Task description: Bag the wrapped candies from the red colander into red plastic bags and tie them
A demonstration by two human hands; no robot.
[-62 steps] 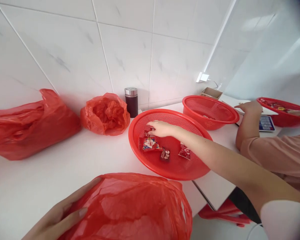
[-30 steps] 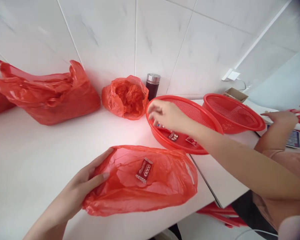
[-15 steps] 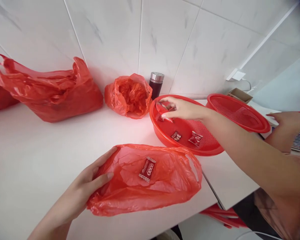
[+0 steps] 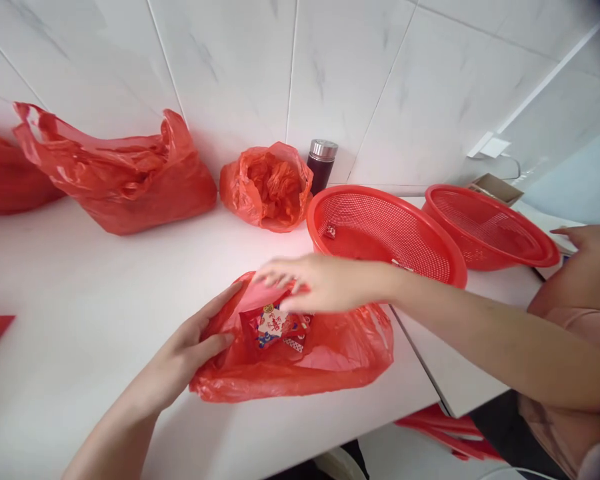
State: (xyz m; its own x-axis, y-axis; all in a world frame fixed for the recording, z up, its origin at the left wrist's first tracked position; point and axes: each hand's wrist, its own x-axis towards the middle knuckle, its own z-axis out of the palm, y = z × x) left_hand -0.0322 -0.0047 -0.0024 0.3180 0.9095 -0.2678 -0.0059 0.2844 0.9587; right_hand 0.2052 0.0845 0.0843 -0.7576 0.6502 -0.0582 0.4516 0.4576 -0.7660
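My left hand (image 4: 195, 343) is closed on the left edge of a red plastic bag (image 4: 330, 373), which lies with its mouth spread wide on the white table. Inside the bag, a red printed snack packet (image 4: 275, 323) rests over a smaller dark-red wrapped piece (image 4: 295, 345). Above them hovers my right hand (image 4: 307, 283), blurred, its fingers apart and nothing seen in them. Behind my right forearm is a red perforated basket (image 4: 440, 250) with a small wrapped piece (image 4: 331, 231) in it; the forearm hides its near part.
Against the tiled wall stand a full red bag (image 4: 155, 187), a crumpled red bag (image 4: 265, 190) and a dark flask (image 4: 323, 167). A second red basket (image 4: 495, 227) and a cardboard box (image 4: 497, 189) are at right. Another person's arm (image 4: 585, 260) reaches in there.
My right hand has moved left and nearer, from the basket to above the bag. The red packet it held now lies in the bag. The view has shifted slightly.
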